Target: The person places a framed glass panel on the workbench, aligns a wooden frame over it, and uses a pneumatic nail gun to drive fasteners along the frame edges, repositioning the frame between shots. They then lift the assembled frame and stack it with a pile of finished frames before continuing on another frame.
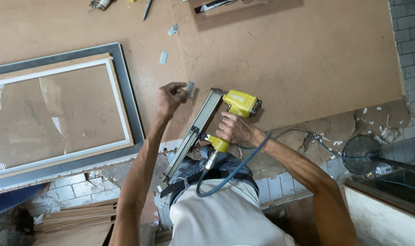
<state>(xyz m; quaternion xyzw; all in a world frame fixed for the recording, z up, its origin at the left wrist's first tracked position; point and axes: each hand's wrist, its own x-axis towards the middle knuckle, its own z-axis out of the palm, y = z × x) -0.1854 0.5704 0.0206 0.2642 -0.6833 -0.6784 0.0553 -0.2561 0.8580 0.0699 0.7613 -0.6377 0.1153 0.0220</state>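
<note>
My right hand [235,129] grips the handle of a yellow pneumatic nail gun [240,103] that rests on the brown board table [298,59]. Its long grey magazine [194,132] slants down toward my lap. A blue air hose [237,171] runs from the handle's base across my waist. My left hand [171,96] hovers just left of the magazine and pinches a small strip of staples [189,86] between its fingertips.
A picture frame [57,114] with a grey border and white inner strip lies face down at left. Loose staple strips [164,57] and small tools [146,9] lie at the table's far edge. Stacked wooden boards [75,218] sit below left. Tiled floor lies at right.
</note>
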